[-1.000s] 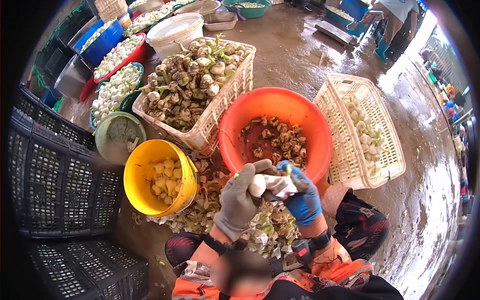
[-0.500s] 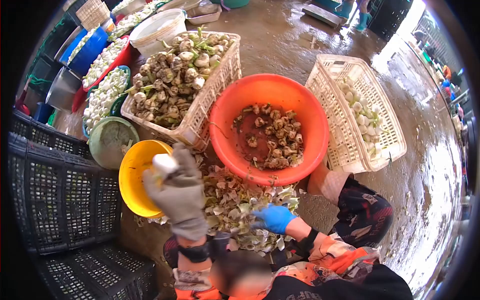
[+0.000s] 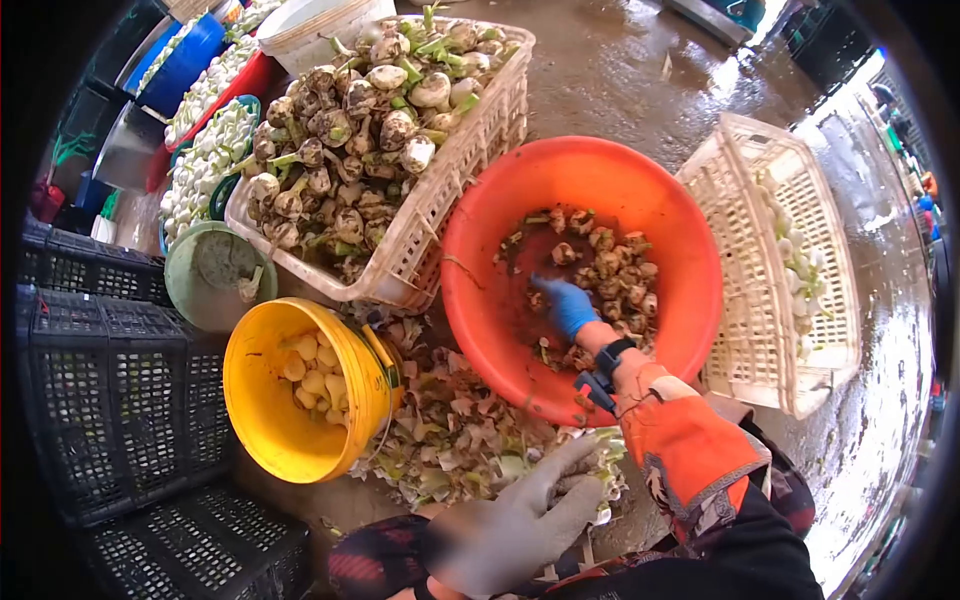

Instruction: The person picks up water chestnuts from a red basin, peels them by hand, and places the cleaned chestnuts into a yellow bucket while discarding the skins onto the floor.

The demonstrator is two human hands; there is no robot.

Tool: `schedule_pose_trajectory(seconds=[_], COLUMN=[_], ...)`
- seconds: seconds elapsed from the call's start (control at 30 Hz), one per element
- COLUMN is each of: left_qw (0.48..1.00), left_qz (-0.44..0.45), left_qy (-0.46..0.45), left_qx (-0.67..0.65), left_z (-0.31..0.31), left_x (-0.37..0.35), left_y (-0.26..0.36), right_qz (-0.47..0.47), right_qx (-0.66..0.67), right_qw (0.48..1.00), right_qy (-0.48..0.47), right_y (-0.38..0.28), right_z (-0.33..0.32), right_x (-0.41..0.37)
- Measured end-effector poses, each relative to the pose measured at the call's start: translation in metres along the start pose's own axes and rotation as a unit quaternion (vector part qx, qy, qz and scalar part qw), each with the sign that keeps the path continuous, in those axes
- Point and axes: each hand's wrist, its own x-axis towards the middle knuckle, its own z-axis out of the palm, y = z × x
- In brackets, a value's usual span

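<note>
My right hand (image 3: 568, 308), in a blue glove, reaches down into an orange tub (image 3: 460, 270). Its visible fingers stretch out beside a pile of small, dirt-covered garlic bulbs (image 3: 610, 265), with nothing seen in them. My left hand (image 3: 545, 515), in a grey glove, is low in front of me with fingers spread, partly blurred. Under and beyond it lies a heap of garlic peelings (image 3: 455, 430). Left of the peelings, a tilted yellow bucket (image 3: 380, 400) holds several pale, peeled bulbs (image 3: 318, 372).
A cream crate (image 3: 455, 190) piled with dirty garlic (image 3: 340, 125) stands behind the bucket. Another cream crate (image 3: 745, 270) with white bulbs is at right. Black crates (image 3: 120, 400) line the left, near a green bucket (image 3: 215, 275). The floor (image 3: 620, 80) is wet.
My left hand has moved from over the yellow bucket down and right, and the white bulb is gone from it. My right hand has gone from the peelings into the orange tub.
</note>
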Motion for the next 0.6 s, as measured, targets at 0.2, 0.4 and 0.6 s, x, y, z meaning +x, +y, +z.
schedule_pose_trajectory(seconds=[0.2, 0.4, 0.6], left_qw=[0.983, 0.746, 0.663], left_qz=[0.118, 0.328, 0.475], left_qy=[0.13, 0.315, 0.304], left_qx=[-0.055, 0.486, 0.492], left_z=[-0.002, -0.013, 0.001], left_x=[0.011, 0.018, 0.002], left_y=[0.015, 0.011, 0.012], right_qz=[0.028, 0.128, 0.128], right_qx=[-0.165, 0.083, 0.419], right_qw=[0.985, 0.979, 0.898], right_qy=[-0.043, -0.137, -0.048], right_y=[-0.089, -0.282, -0.294], right_z=[0.017, -0.004, 0.011], right_x=[-0.032, -0.146, -0.188])
